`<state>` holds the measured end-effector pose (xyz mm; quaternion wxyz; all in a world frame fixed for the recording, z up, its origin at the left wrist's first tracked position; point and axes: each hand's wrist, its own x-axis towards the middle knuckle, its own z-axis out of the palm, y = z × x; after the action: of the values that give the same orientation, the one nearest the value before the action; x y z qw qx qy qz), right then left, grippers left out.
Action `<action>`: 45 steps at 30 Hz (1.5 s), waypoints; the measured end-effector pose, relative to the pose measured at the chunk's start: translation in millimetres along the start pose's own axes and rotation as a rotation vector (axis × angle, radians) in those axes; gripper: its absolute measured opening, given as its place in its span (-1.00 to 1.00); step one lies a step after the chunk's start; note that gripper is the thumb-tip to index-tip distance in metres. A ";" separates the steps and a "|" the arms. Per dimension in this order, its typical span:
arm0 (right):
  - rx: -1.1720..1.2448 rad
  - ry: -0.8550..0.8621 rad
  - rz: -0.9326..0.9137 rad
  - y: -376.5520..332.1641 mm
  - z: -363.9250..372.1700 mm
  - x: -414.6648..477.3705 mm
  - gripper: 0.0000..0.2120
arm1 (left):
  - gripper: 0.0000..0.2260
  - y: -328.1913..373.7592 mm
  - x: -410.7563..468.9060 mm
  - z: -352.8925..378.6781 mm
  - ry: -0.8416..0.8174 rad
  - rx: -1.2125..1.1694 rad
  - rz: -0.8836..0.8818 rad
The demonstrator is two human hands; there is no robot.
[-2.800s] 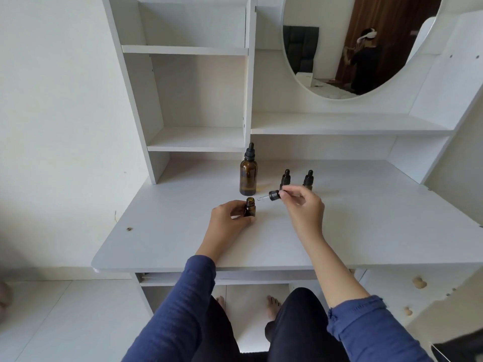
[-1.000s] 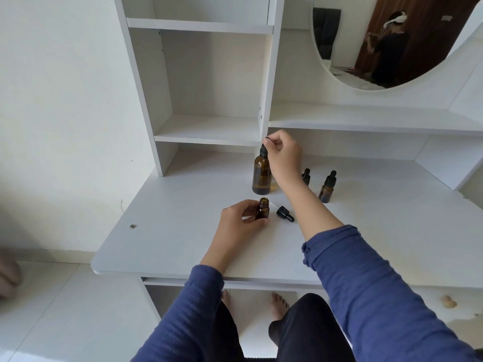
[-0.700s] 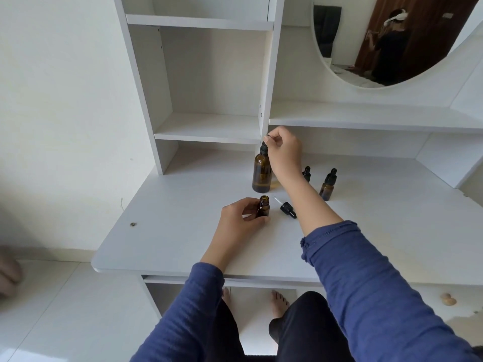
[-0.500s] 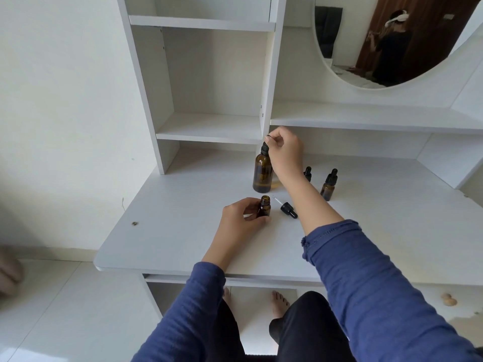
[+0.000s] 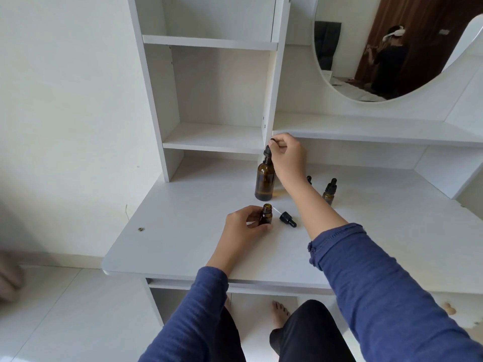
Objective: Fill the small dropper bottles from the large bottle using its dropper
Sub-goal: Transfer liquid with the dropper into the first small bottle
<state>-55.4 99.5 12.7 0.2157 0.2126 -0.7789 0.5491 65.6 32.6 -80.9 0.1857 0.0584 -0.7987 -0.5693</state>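
Right hand (image 5: pixel 286 155) pinches the bulb of the dropper (image 5: pixel 268 148) atop the large bottle (image 5: pixel 264 182). Left hand (image 5: pixel 244 226) grips the uncapped small bottle (image 5: pixel 266 218) just in front of it. The glass is probably light, rigid and breakable, so hold bodies low.

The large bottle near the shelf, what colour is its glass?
Dark amber brown, with a black dropper cap; the large bottle shows only in the head view.
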 end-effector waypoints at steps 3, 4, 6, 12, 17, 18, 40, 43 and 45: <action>0.030 0.046 -0.039 -14.6 -4.5 7.0 -0.87 | -0.74 2.0 -1.2 -0.4 0.000 0.015 -0.003; 0.032 0.066 -0.059 -19.3 -6.5 9.5 -0.87 | -0.75 1.3 -1.2 -0.3 0.000 0.013 -0.005; 0.049 0.104 -0.102 -28.6 -10.6 14.2 -0.87 | -0.75 0.6 -0.9 -0.4 0.001 0.009 -0.012; 0.121 0.237 -0.258 -50.6 -32.1 13.9 -0.88 | -0.76 0.4 -2.7 -1.1 0.011 0.020 -0.003; 0.150 0.262 -0.277 -50.4 -49.7 -1.2 -0.88 | -0.75 -0.4 -3.1 -0.4 0.019 0.032 0.004; 0.146 0.255 -0.266 -47.3 -52.0 -6.0 -0.89 | -0.75 -0.6 -3.6 0.2 0.019 0.039 0.005; 0.077 0.051 -0.148 -10.8 -39.3 -44.3 -0.91 | -0.82 -1.3 -4.5 0.0 0.015 -0.011 0.018; 0.023 0.018 -0.169 -11.5 -38.2 -43.8 -0.91 | -0.81 -0.1 -5.3 -0.4 0.013 -0.013 0.016; 0.005 0.006 -0.181 -13.3 -36.8 -43.8 -0.90 | -0.81 1.1 -5.5 -0.5 0.013 -0.015 0.015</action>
<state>-8.3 134.4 9.1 0.2664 0.2808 -0.7545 0.5300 71.0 34.2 -81.0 0.1956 0.0549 -0.7937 -0.5734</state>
